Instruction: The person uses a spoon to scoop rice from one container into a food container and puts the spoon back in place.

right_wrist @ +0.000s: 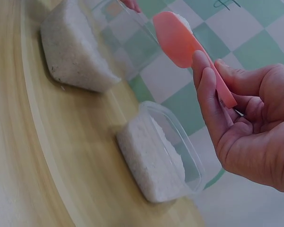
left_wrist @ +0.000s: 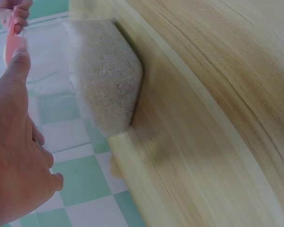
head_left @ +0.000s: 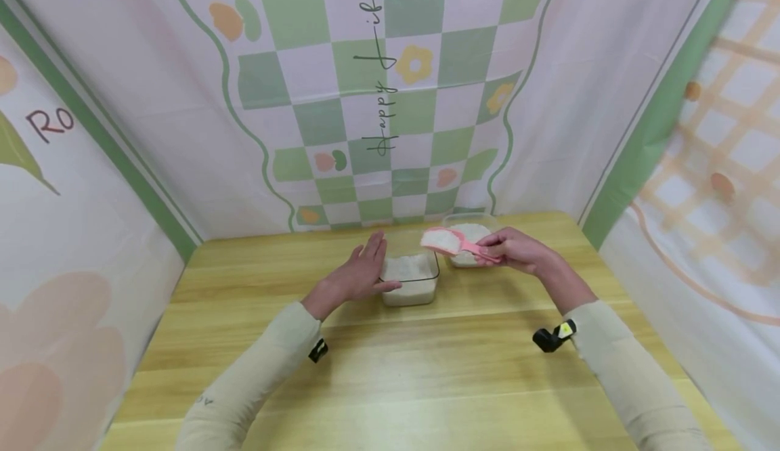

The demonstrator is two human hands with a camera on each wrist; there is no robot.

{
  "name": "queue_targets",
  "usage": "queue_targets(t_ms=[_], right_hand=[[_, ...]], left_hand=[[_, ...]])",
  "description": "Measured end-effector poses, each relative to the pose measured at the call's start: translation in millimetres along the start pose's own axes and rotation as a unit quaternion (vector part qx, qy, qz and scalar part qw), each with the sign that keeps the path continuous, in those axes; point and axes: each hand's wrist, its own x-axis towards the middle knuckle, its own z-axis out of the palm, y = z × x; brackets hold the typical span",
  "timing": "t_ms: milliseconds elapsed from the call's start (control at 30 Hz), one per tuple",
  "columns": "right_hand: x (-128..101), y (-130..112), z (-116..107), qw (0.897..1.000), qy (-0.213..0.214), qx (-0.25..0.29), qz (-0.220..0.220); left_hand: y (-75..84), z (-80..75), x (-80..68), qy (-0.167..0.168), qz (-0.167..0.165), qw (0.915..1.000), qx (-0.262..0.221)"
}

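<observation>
- The pale wooden table [head_left: 426, 383] lay under both hands, and a green-and-white checked cloth backdrop [head_left: 378, 85] rose behind it.
- A clear rectangular plastic container [head_left: 411, 278], part-filled with white grains, stood on the table directly against the left hand's fingers.
- A second clear plastic container [head_left: 466, 242] of the same white grains stood just behind and below the right hand's grip, beside the first one.
- The left hand [head_left: 359, 276] lay with straight, relaxed fingers flat against the near container's left wall, touching it but not curled round it.
- The right hand [head_left: 518, 251] pinched the handle of a small pink plastic scoop [head_left: 447, 241] between thumb and curled fingers.
- The scoop's bowl reached out leftward from that grip, held in the air above the gap between the two containers, clear of both.
- A small heap of white grains [head_left: 441, 240] sat in the scoop's bowl.
</observation>
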Motion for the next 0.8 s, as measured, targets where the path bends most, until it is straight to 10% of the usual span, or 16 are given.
queue_targets(t_ms=[800], right_hand=[[-17.5, 26.9, -37.8, 0.999, 0.027, 0.036, 0.000]], left_hand=[[0.3, 0.0, 0.2, -0.003, -0.003, 1.0000, -0.007]])
